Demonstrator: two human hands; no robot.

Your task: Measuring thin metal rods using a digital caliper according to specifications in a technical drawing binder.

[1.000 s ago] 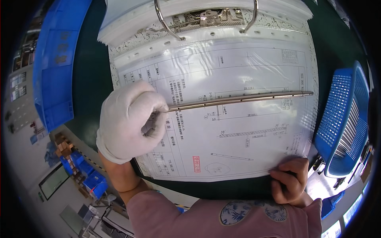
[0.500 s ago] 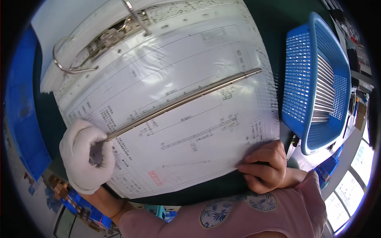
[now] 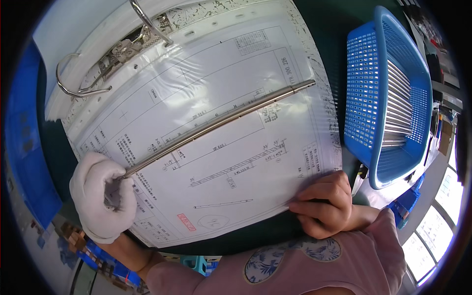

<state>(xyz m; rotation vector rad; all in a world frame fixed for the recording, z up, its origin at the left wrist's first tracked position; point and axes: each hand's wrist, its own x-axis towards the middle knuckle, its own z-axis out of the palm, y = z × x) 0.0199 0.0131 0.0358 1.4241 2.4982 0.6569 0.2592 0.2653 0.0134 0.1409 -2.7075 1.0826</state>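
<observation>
Long rod held by one end only: slip or swing the main worry

Far left: blue bin (image 3: 24,132) along the desk's (image 3: 329,24) left edge.

Left hand (image 3: 102,199), white glove: over the left edge of the plastic-covered drawing sheet (image 3: 265,191), curled into a ring, thumb and fingertips closed on the near end of the rod (image 3: 265,102). Palm hollow, nothing visible inside. Could lose the rod if the glove fabric slides on smooth metal; could also swing the far end with a small wrist twist.

Rod: slanting up across the sheet to just inside its right edge, far tip unsupported by any hand. Contact with plastic: can't tell. Possible scuffing if dragged. Possible misreading of the drawing too, given glare near the top edge.

Right hand (image 3: 325,205), bare: at the sheet's lower right corner, fingers folded loosely, mostly closed, knuckles up, touching the sheet's edge. No rod in it. Could shift the sheet if leaned on or pulled back.

Far right: blue basket (image 3: 364,98) of thin metal rods (image 3: 397,105) near the desk's right edge. Could get knocked by a careless right arm.
</observation>
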